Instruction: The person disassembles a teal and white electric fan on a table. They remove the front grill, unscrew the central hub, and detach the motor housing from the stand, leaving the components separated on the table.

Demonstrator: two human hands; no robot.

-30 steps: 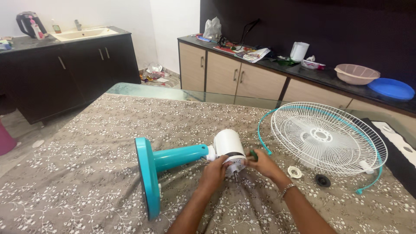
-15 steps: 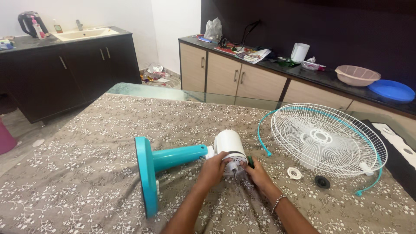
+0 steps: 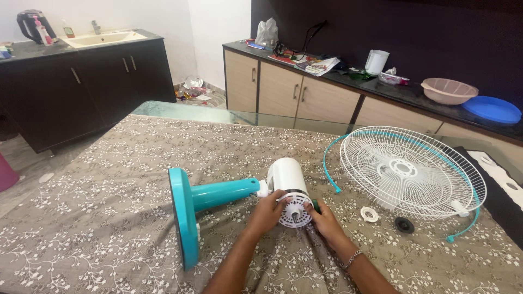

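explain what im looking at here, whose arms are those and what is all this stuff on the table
The picture comes from a camera worn on a person's head, looking down, so the two bare arms are that person's own. The left hand and the right hand grip the white motor housing of a taken-apart fan, one on each side of its round front face. The right hand also seems to hold something small and green. The housing sits on a teal stand lying on its side. All this rests on a table under a flowered cloth. To the right lie a white wire fan guard, a small white ring and a small black cap.
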